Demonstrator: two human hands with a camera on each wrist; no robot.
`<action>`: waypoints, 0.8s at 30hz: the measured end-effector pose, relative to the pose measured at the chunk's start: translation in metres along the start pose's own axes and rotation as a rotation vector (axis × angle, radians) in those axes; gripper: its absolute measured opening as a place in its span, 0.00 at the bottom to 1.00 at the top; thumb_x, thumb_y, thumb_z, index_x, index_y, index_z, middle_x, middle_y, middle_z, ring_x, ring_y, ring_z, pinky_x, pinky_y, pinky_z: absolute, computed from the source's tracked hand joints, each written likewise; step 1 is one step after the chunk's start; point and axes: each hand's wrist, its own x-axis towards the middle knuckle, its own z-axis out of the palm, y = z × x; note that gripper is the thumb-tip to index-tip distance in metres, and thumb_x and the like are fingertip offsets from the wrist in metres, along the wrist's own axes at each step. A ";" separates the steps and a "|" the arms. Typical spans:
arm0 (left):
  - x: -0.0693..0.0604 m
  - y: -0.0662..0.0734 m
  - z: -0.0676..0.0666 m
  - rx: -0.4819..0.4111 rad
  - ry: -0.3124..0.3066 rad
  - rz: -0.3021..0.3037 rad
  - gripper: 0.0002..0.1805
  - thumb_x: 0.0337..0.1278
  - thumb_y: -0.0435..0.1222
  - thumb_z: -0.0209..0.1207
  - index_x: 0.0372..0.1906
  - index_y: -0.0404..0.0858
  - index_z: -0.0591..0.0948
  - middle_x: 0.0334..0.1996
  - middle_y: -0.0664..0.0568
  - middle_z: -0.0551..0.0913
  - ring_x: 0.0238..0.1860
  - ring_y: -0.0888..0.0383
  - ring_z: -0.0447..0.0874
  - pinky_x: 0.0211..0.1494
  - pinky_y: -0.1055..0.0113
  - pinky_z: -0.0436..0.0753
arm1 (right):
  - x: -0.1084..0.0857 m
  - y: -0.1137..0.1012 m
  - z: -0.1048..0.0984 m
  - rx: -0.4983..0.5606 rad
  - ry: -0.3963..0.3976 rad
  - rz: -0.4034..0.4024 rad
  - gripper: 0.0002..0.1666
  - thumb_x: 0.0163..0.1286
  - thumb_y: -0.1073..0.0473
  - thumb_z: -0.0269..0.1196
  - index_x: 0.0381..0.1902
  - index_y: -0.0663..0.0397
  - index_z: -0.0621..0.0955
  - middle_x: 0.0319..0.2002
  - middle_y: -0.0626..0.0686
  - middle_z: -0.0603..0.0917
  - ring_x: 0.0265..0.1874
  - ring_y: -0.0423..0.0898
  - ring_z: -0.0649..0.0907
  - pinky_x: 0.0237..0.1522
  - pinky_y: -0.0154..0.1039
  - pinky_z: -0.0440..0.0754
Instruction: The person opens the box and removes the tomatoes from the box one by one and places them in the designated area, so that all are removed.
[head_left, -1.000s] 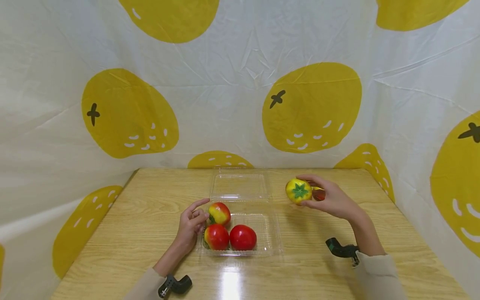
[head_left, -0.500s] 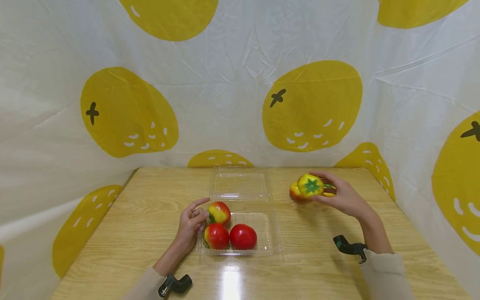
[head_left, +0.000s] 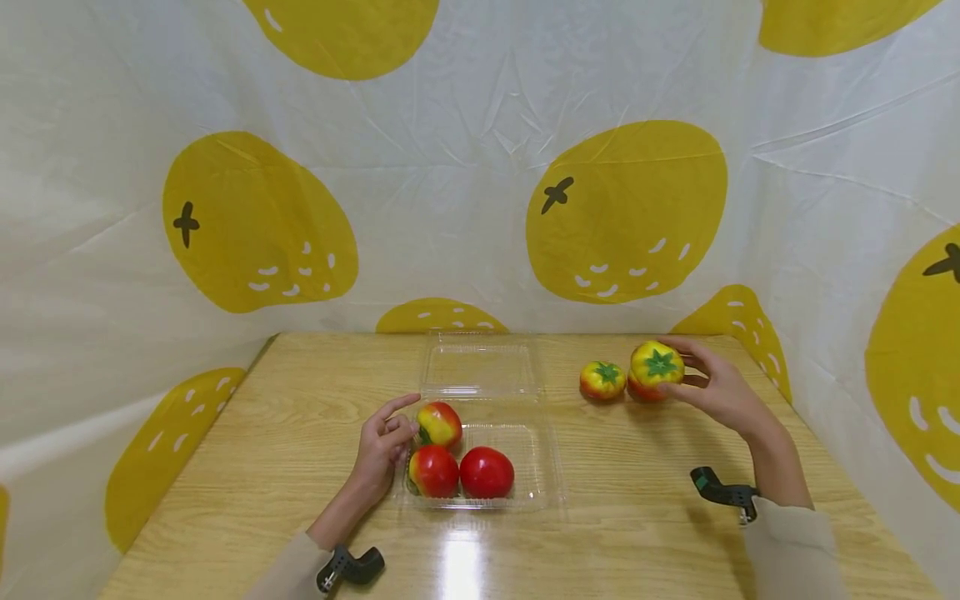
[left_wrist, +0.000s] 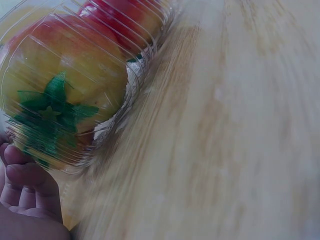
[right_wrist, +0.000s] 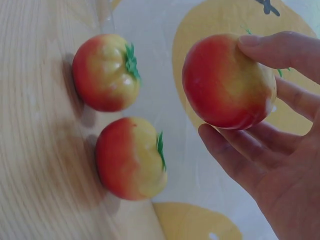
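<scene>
A left hand point(head_left: 381, 450) with bent fingers at the left rim of a clear box point(head_left: 531, 468), whether pinching I cannot tell, three fruits point(head_left: 435, 472) inside, farther right two tabletop fruits point(head_left: 602, 381), one yellow-red fruit point(head_left: 657, 362) raised, gripped by the right hand point(head_left: 716, 396).

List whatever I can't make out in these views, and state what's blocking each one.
- Head view: much of the lower tomato, covered by the held tomato in the right grip.
- Right wrist view: most of the held tomato's leafy top, hidden by the thumb and the tomato's own body.
- Left wrist view: part of the left grip, cut off by the picture's edge.
- Left wrist view: the red tomato's upper part, cut off by the top edge.
</scene>
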 end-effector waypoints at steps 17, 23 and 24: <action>0.000 0.000 0.000 -0.007 -0.002 0.005 0.28 0.67 0.26 0.57 0.71 0.25 0.68 0.18 0.57 0.71 0.15 0.61 0.64 0.18 0.77 0.65 | -0.007 0.021 -0.011 0.010 0.107 0.072 0.43 0.70 0.65 0.68 0.76 0.65 0.62 0.62 0.39 0.70 0.52 0.25 0.74 0.45 0.19 0.80; 0.000 0.000 0.000 -0.003 0.003 0.003 0.28 0.67 0.26 0.57 0.71 0.27 0.70 0.19 0.57 0.72 0.16 0.62 0.65 0.18 0.77 0.67 | -0.010 0.029 -0.014 0.001 0.176 0.068 0.39 0.68 0.67 0.69 0.72 0.66 0.65 0.59 0.34 0.70 0.54 0.27 0.73 0.47 0.15 0.75; 0.000 -0.001 0.000 -0.004 0.004 0.001 0.28 0.67 0.26 0.57 0.71 0.27 0.70 0.19 0.57 0.72 0.16 0.62 0.66 0.18 0.77 0.67 | -0.010 0.031 -0.015 0.002 0.182 0.072 0.38 0.69 0.67 0.68 0.72 0.66 0.65 0.58 0.33 0.70 0.54 0.27 0.73 0.47 0.15 0.75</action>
